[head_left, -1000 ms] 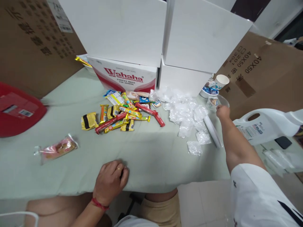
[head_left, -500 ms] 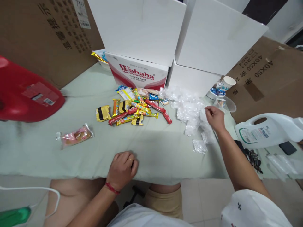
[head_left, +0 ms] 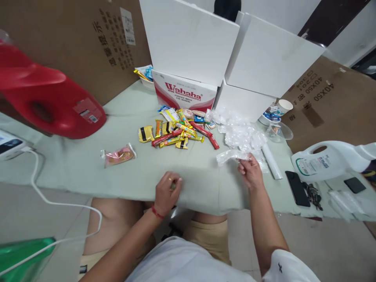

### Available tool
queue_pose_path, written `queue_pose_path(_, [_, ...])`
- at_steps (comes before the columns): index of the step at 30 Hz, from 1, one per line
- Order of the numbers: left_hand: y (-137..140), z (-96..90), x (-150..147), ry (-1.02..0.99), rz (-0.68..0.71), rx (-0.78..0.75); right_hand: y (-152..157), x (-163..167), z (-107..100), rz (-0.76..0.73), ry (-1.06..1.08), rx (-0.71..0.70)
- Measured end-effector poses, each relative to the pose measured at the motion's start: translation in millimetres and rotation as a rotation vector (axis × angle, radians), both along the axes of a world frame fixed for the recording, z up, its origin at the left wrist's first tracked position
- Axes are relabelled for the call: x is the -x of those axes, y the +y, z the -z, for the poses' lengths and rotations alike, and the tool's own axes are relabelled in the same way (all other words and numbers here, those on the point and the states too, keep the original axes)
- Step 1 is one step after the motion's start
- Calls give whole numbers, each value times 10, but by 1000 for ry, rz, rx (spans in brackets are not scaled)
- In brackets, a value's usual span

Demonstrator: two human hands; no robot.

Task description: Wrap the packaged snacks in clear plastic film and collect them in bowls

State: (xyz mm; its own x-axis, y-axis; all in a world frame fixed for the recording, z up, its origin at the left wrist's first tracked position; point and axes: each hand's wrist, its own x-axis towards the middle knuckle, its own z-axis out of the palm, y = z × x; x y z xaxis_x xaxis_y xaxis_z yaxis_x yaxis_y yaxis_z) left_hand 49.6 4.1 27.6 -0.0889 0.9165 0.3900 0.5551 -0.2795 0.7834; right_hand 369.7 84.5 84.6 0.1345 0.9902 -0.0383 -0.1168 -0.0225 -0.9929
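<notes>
My right hand (head_left: 250,172) pinches the end of a clear bubble wrap bag (head_left: 229,156), which stretches out to the left above the table. Just behind it lies a heap of more clear bubble wrap (head_left: 242,135). My left hand (head_left: 168,192) is curled closed near the front edge of the table, and I see nothing in its fingers. Beyond it sits a pile of wrapped snacks, with yellow packets (head_left: 145,134) and red sausage sticks (head_left: 205,134). A packaged bread snack (head_left: 120,155) lies apart, to the left of the pile.
At the back stand a Wahaha carton (head_left: 185,92) and white boxes (head_left: 194,37). A red jug (head_left: 55,102) is on the left, a white jug (head_left: 326,162) on the right. Phone (head_left: 297,188), keys (head_left: 313,196), a roll of plastic (head_left: 272,160) and a paper cup (head_left: 284,106) are at right.
My right hand has come from the bubble wrap heap toward me and left, with a bubble wrap bag in it. My left hand stays curled. The camera view has shifted left.
</notes>
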Motion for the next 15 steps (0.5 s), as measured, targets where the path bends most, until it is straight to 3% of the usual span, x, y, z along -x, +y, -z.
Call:
queue_pose_path(2, [10, -111, -188, -368, 43, 240, -197, 278, 97, -94, 158, 61])
queue_pose_path(4, [30, -206, -397, -759, 172, 551, -357, 517, 192, -158, 215, 102])
queue_pose_path(7, [59, -262, -618, -972, 397, 876, -504, 709, 281, -263, 174, 159])
queue_pose_path(9, [70, -241, -657, -943, 411, 875, -543, 700, 290, -316, 105, 194])
queue_pose_path(15, [136, -161, -448, -738, 241, 641, -535, 293, 136, -352, -78, 257])
